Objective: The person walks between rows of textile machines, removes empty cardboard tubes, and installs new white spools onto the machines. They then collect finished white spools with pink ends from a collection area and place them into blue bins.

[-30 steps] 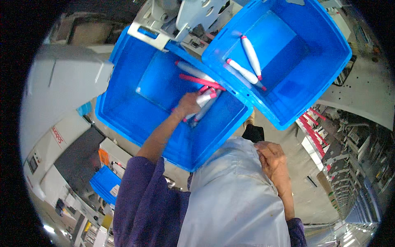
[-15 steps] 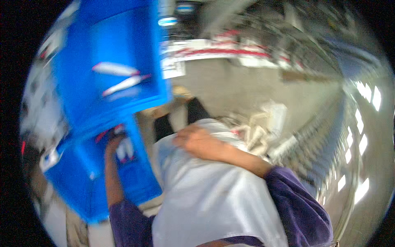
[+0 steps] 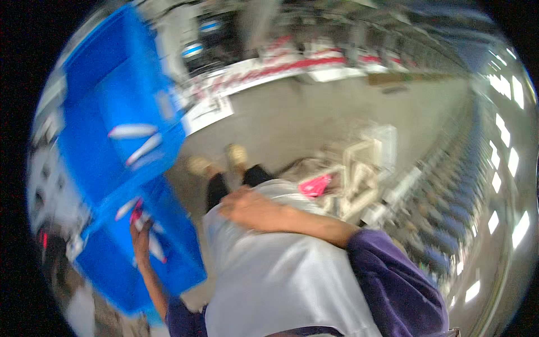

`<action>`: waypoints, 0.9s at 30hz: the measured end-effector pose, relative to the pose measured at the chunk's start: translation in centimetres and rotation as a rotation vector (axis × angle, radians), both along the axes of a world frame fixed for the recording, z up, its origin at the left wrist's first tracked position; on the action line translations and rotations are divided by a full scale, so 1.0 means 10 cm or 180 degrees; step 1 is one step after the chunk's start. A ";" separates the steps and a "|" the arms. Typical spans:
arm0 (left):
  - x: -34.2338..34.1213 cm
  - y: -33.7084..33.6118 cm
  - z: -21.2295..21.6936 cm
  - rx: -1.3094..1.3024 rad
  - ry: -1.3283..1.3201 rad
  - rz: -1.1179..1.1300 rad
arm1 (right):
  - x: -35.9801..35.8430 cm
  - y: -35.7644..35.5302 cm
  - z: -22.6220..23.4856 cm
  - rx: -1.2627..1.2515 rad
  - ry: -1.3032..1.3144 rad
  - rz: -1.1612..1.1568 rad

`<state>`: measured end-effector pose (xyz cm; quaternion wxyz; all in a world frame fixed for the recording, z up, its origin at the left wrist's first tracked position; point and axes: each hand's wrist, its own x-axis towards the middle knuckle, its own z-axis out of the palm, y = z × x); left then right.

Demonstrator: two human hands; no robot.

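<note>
White tubes point(image 3: 147, 224) lie in the lower blue bin point(image 3: 112, 269) under the left hand point(image 3: 140, 238) (grip blurred, cannot tell); right hand point(image 3: 247, 208) rests loosely open on the apron point(image 3: 269, 281).

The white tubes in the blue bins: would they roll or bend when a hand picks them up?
The white tubes look slim, rounded and straight, so probably stiff and apt to roll. They lie loose in the upper blue bin. The left hand reaches several at once, suggesting they are light.
</note>
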<state>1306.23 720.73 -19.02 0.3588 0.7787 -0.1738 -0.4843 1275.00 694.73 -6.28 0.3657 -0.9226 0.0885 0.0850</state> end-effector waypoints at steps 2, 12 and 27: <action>-0.18 -0.36 1.02 0.0407 -0.0435 0.0488 | -0.02 -0.08 0.03 0.0355 0.0067 -0.0009; -1.36 -1.58 2.01 -0.1575 0.1672 0.0847 | -0.15 -0.37 0.44 0.3570 -0.0167 -0.1312; -1.66 -1.93 1.69 -0.2121 0.2104 0.2628 | -0.56 -0.65 0.49 0.3159 -0.0740 -0.2447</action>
